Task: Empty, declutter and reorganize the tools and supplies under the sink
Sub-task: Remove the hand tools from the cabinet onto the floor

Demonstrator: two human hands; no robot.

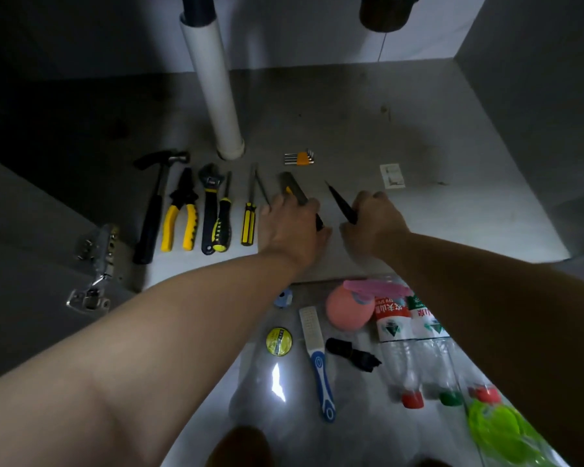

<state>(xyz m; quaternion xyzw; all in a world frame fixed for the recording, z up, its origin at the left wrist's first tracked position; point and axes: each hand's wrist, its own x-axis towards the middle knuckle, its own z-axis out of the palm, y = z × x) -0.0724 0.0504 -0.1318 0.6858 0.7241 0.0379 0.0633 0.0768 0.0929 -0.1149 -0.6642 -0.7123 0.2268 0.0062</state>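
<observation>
Reaches with both bare arms over the front edge of the cabinet floor (pixel 418 129). Holds the left hand (pixel 292 227) back up near the middle of that edge, fingers curled round a grey flat tool (pixel 293 187) with a yellow spot; cannot say which kind of tool. Closes the right hand (pixel 373 219) just beside it as a fist, clamped on a dark pointed tool (pixel 338 203), tip aimed toward the back and a little left. Cannot tell if either tool touches the surface.

Shows, left of the left hand, a neat row along the front edge: a yellow screwdriver (pixel 249 220) with a thin rod (pixel 262 190) just beside, a black screwdriver (pixel 224 219), an adjustable wrench (pixel 209 203), yellow pliers (pixel 180 217) and a hammer (pixel 154 210) nearest the left edge. Has a hex key set (pixel 299 157) further back, near the foot of the white pipe (pixel 216 89), and a white card (pixel 392 176) toward the right edge. Carries a metal hinge (pixel 93 267) on the left door.

Leaves on the room floor (pixel 368 426), in front of the cabinet, a yellow tape roll (pixel 279 342), a white and blue brush (pixel 317 352), a black bundle (pixel 351 355), a pink ball (pixel 346 313) and clear bottles (pixel 398 352), these partly hidden by the right forearm.
</observation>
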